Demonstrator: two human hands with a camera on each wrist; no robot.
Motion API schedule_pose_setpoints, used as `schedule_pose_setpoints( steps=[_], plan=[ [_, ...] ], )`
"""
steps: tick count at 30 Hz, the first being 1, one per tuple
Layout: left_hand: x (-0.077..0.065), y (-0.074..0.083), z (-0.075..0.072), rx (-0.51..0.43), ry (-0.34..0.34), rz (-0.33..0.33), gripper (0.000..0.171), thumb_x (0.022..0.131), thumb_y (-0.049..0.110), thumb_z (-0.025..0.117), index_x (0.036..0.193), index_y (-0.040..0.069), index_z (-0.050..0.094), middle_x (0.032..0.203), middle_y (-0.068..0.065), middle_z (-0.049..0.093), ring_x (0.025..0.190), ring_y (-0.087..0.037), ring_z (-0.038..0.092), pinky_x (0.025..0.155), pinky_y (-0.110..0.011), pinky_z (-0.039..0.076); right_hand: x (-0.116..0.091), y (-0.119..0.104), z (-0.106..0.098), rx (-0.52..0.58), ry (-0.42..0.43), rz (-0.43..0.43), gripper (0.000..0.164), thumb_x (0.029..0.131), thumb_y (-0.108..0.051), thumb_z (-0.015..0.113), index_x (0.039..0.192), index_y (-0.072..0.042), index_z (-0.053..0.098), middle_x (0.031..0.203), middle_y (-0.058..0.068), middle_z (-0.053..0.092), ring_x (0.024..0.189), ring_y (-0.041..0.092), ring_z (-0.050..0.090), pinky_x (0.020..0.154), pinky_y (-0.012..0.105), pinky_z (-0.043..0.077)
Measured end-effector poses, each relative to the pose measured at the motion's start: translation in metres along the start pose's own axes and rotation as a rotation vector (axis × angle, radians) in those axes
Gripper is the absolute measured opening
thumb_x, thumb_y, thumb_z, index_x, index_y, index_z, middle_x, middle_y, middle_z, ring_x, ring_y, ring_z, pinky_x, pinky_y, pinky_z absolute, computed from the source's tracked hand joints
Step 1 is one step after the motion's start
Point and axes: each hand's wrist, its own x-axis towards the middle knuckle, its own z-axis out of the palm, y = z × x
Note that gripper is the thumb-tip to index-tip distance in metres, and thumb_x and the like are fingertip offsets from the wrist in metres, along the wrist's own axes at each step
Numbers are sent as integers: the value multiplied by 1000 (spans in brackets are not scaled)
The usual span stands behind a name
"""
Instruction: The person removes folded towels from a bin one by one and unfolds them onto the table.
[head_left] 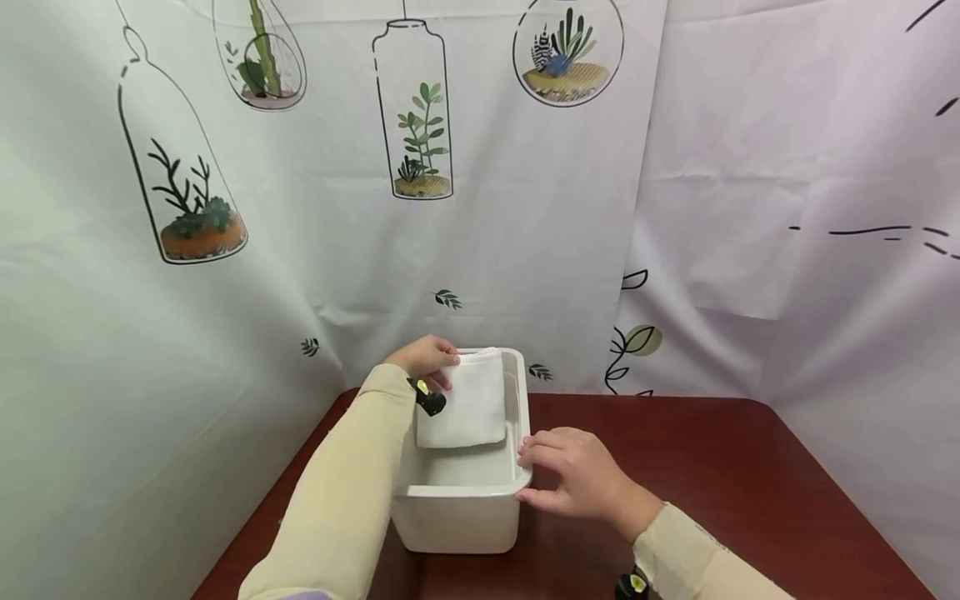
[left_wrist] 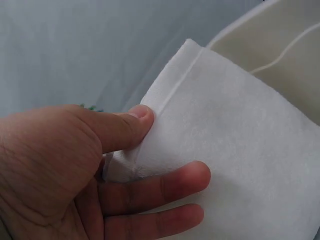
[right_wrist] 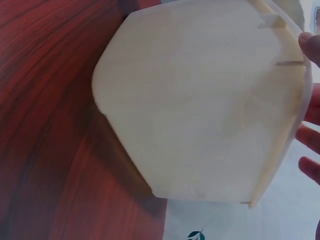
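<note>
So, looking down from the head view, a white bin [head_left: 456, 525] sits on the table [head_left: 675, 442], and a folded white cloth [head_left: 468, 408] is at its mouth, toward the bin's 12 o'clock rim; can't tell if it's resting on anything inside. At the bin's 10 or 11 o'clock, the left hand [head_left: 427, 360] has a narrow grip, pinching the cloth by its edge, thumb on top, while two other fingers stick out across its face in the left wrist view. Over at 4 o'clock, the right hand [head_left: 573, 472] has a looser grip on the bin's rim, fingertips along the side and thumb by the near corner. Cream sleeves [head_left: 341, 492] come in from roughly 7 and 5 o'clock. Up at 12, past the table, hangs a pale curtain [head_left: 510, 250] printed with plants in glass jars.
</note>
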Motion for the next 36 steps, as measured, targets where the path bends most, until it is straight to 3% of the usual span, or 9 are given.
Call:
schedule_pose_setpoints(
  steps=[9, 14, 26, 30, 36],
  plan=[
    [-21, 42, -13, 58, 72, 100, 17, 104, 13, 56, 109, -1, 63, 101, -16, 66, 74, -25, 73, 68, -40, 61, 17, -3, -6, 48, -68, 100, 22, 87, -40, 76, 92, -20, 72, 90, -13, 68, 76, 2, 61, 64, 20, 51],
    [-31, 62, -18, 72, 109, 145, 21, 105, 14, 55, 117, -2, 62, 110, -18, 66, 76, -26, 73, 68, -40, 61, 30, 1, -12, 40, -87, 139, 16, 88, -34, 76, 94, -20, 72, 88, -11, 68, 72, 3, 60, 62, 20, 50],
    [-47, 96, -30, 123, 188, 202, 19, 106, 14, 52, 112, -2, 61, 108, -20, 67, 73, -24, 72, 65, -37, 61, 81, 46, -51, -46, -42, 244, 11, 89, -23, 73, 98, -16, 74, 93, -7, 72, 82, 10, 69, 69, 34, 57],
    [-51, 107, -32, 137, 201, 228, 20, 106, 16, 52, 113, -1, 62, 106, -20, 67, 73, -25, 72, 65, -37, 61, 94, 60, -64, -59, -17, 310, 10, 90, -20, 73, 97, -14, 74, 93, -2, 73, 86, 15, 70, 71, 37, 57],
    [-56, 123, -30, 175, 223, 255, 20, 106, 19, 54, 114, 3, 63, 105, -17, 69, 75, -25, 72, 66, -37, 60, 106, 77, -74, -46, -45, 463, 14, 94, -23, 69, 102, -12, 72, 95, 0, 74, 89, 19, 71, 76, 39, 58]
  ],
)
